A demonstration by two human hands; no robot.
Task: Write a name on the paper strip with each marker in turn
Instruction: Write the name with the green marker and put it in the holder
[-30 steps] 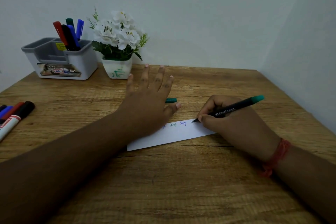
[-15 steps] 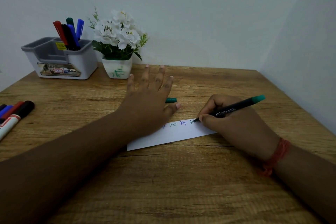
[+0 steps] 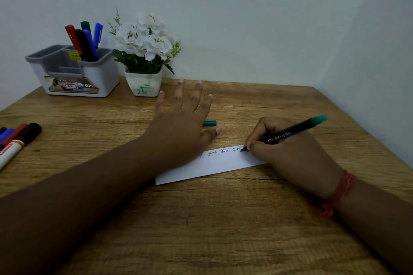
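A white paper strip (image 3: pixel 214 166) lies slanted on the wooden table (image 3: pixel 223 230), with several small handwritten names along its upper edge. My left hand (image 3: pixel 181 127) lies flat with spread fingers on the strip's left part and covers that end. My right hand (image 3: pixel 288 152) grips a black marker with a green end (image 3: pixel 288 133); its tip touches the paper at the right end of the row of names. The marker's green cap (image 3: pixel 210 123) lies on the table just beyond my left thumb.
A grey organiser (image 3: pixel 73 73) holding several markers (image 3: pixel 86 40) stands at the back left, next to a white flower pot (image 3: pixel 144 83). More markers (image 3: pixel 15 140) lie at the left table edge. Walls close the back and right sides.
The marker tip has crept slightly to the right along the strip and the newest name has gained letters. My left hand has stayed in place.
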